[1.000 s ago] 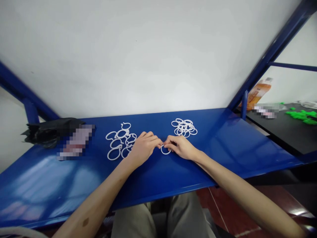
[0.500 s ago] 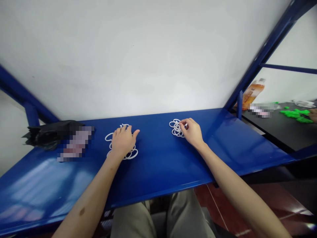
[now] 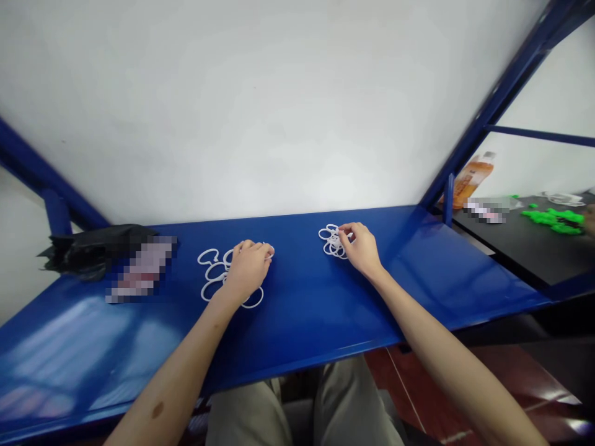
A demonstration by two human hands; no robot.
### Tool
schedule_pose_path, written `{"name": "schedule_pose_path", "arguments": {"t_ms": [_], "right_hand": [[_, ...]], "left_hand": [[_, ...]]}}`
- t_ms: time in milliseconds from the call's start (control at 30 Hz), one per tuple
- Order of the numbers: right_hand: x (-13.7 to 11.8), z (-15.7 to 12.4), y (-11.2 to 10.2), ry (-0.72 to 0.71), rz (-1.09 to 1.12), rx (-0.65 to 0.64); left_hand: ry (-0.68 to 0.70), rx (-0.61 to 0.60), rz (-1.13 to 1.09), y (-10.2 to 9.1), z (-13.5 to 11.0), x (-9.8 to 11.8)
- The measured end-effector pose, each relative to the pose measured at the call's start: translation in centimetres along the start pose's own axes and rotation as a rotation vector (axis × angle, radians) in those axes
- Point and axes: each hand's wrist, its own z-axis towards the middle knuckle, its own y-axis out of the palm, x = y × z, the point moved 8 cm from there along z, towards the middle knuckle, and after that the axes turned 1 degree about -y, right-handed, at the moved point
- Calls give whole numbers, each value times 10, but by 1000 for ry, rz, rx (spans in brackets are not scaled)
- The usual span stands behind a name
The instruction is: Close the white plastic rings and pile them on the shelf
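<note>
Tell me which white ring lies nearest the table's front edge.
The white ring just right of the wrist of the left hand, partly covered in this view; the other visible rings lie farther back on the table.

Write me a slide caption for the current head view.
Blue tabletop: left hand over one cluster of white rings, right hand at a second cluster.

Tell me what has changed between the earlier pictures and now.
The left hand has moved left, over the spread of thin white plastic rings, a white ring apparently in its grasp. The right hand has moved forward and right to the tight pile of white rings; whether it holds one is unclear. The ring both hands held has left the middle. The crumpled black plastic bag stayed put.
</note>
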Motion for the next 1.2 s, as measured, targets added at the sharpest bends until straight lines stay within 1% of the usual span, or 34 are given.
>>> {"name": "schedule_pose_path", "arguments": {"t_ms": [100,133,200,300,367,433,500,533,633,667,733,800,867,1100,1200], "right_hand": [[-23,-6,-1,-67,33,-16],[-31,-8,2,-86,64,-50],[-48,-16,12,-106,161,-178],[-65,-30,33,-71,331,-392],[-68,-38,44,-22,442,-459],[-67,-41,50,24,535,-474],[-64,-41,51,41,562,-452],[-63,-40,49,33,544,-431],[-66,-37,42,-53,409,-387],[-68,-36,41,-93,364,-391],[-75,-38,40,-185,307,-422],[-83,-43,42,-298,276,-458],[-89,-48,44,-411,237,-476],[-101,-67,46,-689,28,-455],[-104,-72,47,-726,-36,-480]], "left_hand": [[192,15,-126,-1,-3,28],[245,37,-163,-4,-5,38],[337,107,-222,-14,-10,54],[453,228,-267,-30,-18,72],[512,274,-249,-35,-23,80],[553,290,-229,-36,-26,86],[541,309,-254,-38,-27,88],[508,331,-286,-40,-26,86],[323,413,-408,-44,-21,72],[271,411,-445,-42,-19,67],[212,337,-516,-34,-15,61],[195,215,-587,-24,-11,60],[179,134,-639,-17,-10,59],[130,61,-701,-14,-12,57],[87,26,-727,-9,-10,53]]}}
